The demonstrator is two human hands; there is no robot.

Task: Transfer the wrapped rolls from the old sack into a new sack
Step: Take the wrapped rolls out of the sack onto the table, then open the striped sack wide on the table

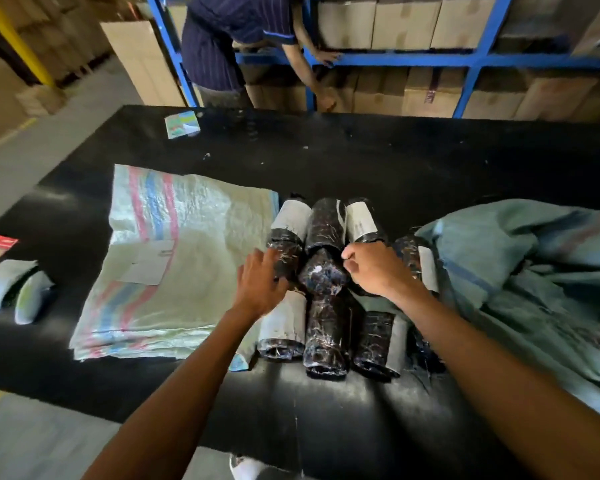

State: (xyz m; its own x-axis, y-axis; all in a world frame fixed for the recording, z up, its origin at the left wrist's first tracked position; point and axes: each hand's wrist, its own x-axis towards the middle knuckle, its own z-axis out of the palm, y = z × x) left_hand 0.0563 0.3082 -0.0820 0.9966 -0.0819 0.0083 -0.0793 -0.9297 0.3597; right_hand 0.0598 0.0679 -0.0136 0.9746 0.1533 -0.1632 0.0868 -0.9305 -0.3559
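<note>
You had the dark, glossy plastic-wrapped rolls (321, 271) stacked in two rows on the black counter (395, 161), between the flat, crinkly pale woven new sack (174, 258) at left and the crumpled grey-green old sack (520, 271) at right, probably to load them together. Your left hand (262, 282) lay spread and relaxed on a left roll; your right hand (374, 268) was curled, gripping a right one.

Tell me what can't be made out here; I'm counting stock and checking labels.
- Roll count: head view, right hand and old sack cover some wrapped rolls.
- Label print on the rolls: too small, blurred.
- Left hand fingertips: motion blur.
- New sack opening: folded flat, not visible.
</note>
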